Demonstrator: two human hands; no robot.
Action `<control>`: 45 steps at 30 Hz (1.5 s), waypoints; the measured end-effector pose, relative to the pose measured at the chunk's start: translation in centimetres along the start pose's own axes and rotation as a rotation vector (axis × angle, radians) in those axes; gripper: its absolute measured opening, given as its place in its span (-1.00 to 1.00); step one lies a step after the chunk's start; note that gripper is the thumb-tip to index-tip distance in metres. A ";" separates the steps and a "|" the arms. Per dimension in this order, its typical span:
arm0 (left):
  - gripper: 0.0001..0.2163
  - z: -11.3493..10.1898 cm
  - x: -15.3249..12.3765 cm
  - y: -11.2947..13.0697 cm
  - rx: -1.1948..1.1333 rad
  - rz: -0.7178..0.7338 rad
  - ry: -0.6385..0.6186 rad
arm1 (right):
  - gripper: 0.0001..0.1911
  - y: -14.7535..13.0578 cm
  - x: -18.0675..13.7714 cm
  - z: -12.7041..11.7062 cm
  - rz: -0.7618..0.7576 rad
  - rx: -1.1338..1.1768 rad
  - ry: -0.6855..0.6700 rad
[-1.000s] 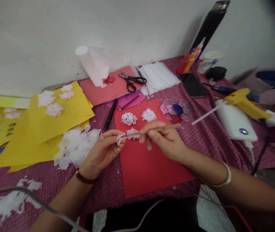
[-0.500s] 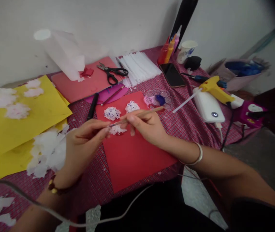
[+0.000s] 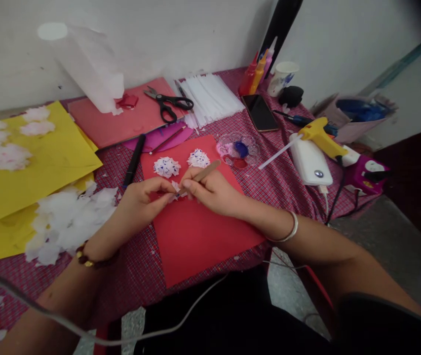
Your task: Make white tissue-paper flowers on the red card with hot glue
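My right hand (image 3: 210, 190) grips a paintbrush (image 3: 207, 171) with a pale wooden handle. Its tip points down and left at a white paper flower (image 3: 181, 194) on the red paper sheet (image 3: 205, 241). At that flower's left edge, the thumb and forefinger of my left hand (image 3: 143, 202) are pinched together; the two hands hide most of the flower. Two more white paper flowers with blue specks, one on the left (image 3: 166, 167) and one on the right (image 3: 198, 158), lie just beyond my hands. A clear paint palette (image 3: 253, 143) holds pink, blue and red paint.
Black-handled scissors (image 3: 169, 104) rest on a red folder (image 3: 116, 121). To the right are a phone (image 3: 260, 113), a white power bank (image 3: 311, 160) and a yellow glue gun (image 3: 317, 133). White petals (image 3: 67, 222) and yellow sheets (image 3: 55, 167) lie left. A cable (image 3: 84, 333) crosses in front.
My right hand has brought the brush down and left, with its handle tilted more steeply. My left hand's fingertips have lowered to the flower. The whole view has shifted slightly.
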State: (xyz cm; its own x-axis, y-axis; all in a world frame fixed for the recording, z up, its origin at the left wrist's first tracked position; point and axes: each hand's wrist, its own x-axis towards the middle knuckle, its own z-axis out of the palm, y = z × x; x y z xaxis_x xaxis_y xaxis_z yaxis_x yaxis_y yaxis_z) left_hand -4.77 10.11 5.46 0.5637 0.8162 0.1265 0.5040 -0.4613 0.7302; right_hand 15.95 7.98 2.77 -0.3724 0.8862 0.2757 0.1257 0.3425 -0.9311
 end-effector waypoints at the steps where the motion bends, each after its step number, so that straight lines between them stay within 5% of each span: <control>1: -0.92 0.1 -0.1 -0.3 -0.026 -0.028 0.015 | -0.73 -0.1 0.0 0.1 -0.035 -0.078 -0.017; 10: -0.83 0.7 -0.9 -3.1 -0.124 -0.203 0.215 | -0.69 -0.2 0.1 0.0 -0.024 -0.288 -0.096; 18: -0.57 0.1 -0.8 -1.8 0.272 -0.183 -0.008 | -0.70 -0.3 -0.4 0.4 -0.106 -0.465 -0.156; 25: -0.43 0.1 -1.0 -0.9 0.336 -0.162 -0.100 | -0.66 0.0 -0.7 0.7 -0.192 -0.558 -0.190; 34: -0.42 0.5 -1.4 -1.3 0.351 -0.128 -0.073 | -0.67 -1.2 -0.6 -0.2 -0.085 -0.242 0.071; 39: -0.54 1.2 -1.9 -0.9 0.262 -0.074 0.040 | -0.67 -0.7 -0.2 -0.4 0.212 0.166 0.154; 42: -0.84 -0.4 -2.9 -1.1 0.363 -0.099 0.090 | -0.68 -0.1 0.0 -0.5 0.316 0.324 0.212; 45: -0.88 -4.2 -4.2 -2.2 0.472 -0.214 0.158 | -0.69 0.2 0.1 -0.6 0.345 0.403 0.216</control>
State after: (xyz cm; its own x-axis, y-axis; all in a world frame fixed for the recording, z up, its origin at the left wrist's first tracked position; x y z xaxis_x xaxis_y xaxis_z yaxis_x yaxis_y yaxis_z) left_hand -11.03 9.15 6.10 0.3298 0.9345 0.1341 0.8565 -0.3559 0.3739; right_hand 16.46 8.34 2.72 -0.1705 0.9837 -0.0573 -0.1693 -0.0866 -0.9818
